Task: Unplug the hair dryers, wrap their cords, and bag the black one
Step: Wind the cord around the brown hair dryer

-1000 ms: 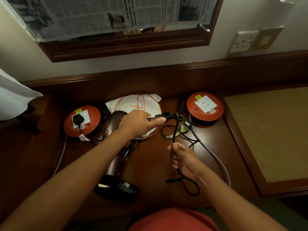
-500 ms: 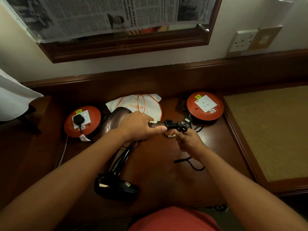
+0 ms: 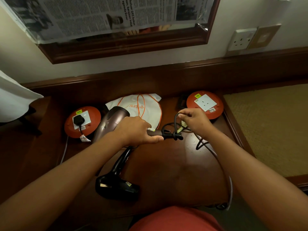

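Hair dryers: two are present on the wooden desk (image 3: 166, 172), with one socket reel on each side.

Left socket reel (image 3: 82, 121): an orange disc with a white socket plate. A black plug (image 3: 78, 120) is seated in it, so one dryer is judged not yet unplugged.

Bronze hair dryer (image 3: 110, 121): lifted by its handle, barrel pointing away and to the left. The left hand (image 3: 135, 130) grips the handle with fingers curled round it, thumb lying along the underside. The grip appears intended to steady the handle as a spool for winding.

Black hair dryer (image 3: 116, 186): lies on the desk just below the left forearm, barrel nearest the viewer, handle running up under the left hand. No hand touches it, and its cord cannot be traced.

White drawstring bag (image 3: 146, 107): lies flat behind the bronze dryer, orange cord across it. It is not yet in use.

Black cord (image 3: 173, 135): several turns sit bunched at the handle's end. The right hand (image 3: 195, 121) pinches a raised loop of it between thumb and fingertips, held above and right of the handle, seemingly to lay on a further turn. Slack trails over the desk toward the near edge.

Right socket reel (image 3: 204, 104): socket unoccupied.

Assessment: wrapping of the bronze dryer's cord is under way; the black unit awaits attention.
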`<state>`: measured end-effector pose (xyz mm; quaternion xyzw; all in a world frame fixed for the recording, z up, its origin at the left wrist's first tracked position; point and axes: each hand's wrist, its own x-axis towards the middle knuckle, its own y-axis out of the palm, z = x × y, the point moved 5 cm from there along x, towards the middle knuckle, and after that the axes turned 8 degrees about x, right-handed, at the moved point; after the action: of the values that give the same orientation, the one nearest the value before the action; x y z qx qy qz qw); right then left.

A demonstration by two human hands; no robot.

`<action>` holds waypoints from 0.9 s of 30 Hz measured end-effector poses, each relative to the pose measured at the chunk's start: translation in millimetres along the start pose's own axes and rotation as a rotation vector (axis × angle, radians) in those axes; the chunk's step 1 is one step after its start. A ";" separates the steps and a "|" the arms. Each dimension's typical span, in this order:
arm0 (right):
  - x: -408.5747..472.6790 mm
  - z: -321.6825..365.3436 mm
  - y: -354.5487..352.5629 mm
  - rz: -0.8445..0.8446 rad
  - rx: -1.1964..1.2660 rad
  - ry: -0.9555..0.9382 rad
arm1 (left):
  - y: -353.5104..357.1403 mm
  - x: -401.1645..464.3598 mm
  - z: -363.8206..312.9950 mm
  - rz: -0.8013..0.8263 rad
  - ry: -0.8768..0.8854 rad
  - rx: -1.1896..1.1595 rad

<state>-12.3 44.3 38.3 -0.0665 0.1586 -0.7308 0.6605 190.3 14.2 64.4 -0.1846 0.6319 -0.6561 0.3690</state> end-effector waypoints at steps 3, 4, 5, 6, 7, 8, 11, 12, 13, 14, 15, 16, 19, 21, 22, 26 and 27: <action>-1.0 8.4 2.8 -0.001 -0.087 -0.062 | 6.2 1.6 -1.8 -0.020 0.021 0.067; -2.0 10.0 4.4 -0.001 -0.111 -0.088 | 8.3 2.1 -3.1 -0.022 0.030 0.078; -3.3 11.3 5.9 -0.002 -0.128 -0.115 | 9.6 2.4 -4.6 -0.016 0.037 0.080; -4.8 12.2 7.1 -0.005 -0.140 -0.136 | 10.6 2.5 -5.9 -0.005 0.040 0.076; -6.5 13.1 7.8 -0.012 -0.150 -0.152 | 11.1 2.6 -7.2 0.008 0.039 0.069; -8.4 14.8 7.8 -0.020 -0.162 -0.168 | 11.7 2.7 -8.2 0.022 0.032 0.063; -14.8 21.5 7.3 -0.027 -0.200 -0.224 | 16.4 3.8 -8.5 0.052 -0.012 0.056; -17.2 23.2 7.5 -0.022 -0.207 -0.238 | 19.4 4.5 -8.1 0.060 -0.029 0.050; -19.6 24.5 8.0 -0.018 -0.211 -0.253 | 22.6 5.5 -7.7 0.065 -0.045 0.044; -22.0 25.4 8.6 -0.019 -0.215 -0.266 | 26.1 6.8 -7.4 0.067 -0.062 0.033; -24.3 25.9 9.4 -0.024 -0.217 -0.274 | 29.6 7.9 -7.1 0.066 -0.083 0.017; -26.7 26.0 10.2 -0.031 -0.217 -0.274 | 33.7 9.3 -6.8 0.065 -0.106 0.000; -34.2 22.6 14.8 -0.041 -0.192 -0.231 | 44.2 11.4 -7.1 0.061 -0.164 -0.029; -40.0 17.4 19.7 -0.029 -0.146 -0.199 | 48.8 12.3 -8.3 0.055 -0.195 -0.036; -43.1 14.7 23.0 -0.014 -0.136 -0.193 | 50.5 12.9 -9.2 0.048 -0.208 -0.039; -57.0 2.2 37.0 0.028 -0.063 -0.132 | 55.7 16.6 -9.8 0.024 -0.274 -0.072; -60.5 -1.9 39.0 0.019 -0.026 -0.102 | 57.3 17.5 -8.4 0.028 -0.286 -0.076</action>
<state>31.2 101.2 30.9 -0.1109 0.1348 -0.7181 0.6737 187.2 11.5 4.0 -0.2811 0.5999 -0.5934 0.4571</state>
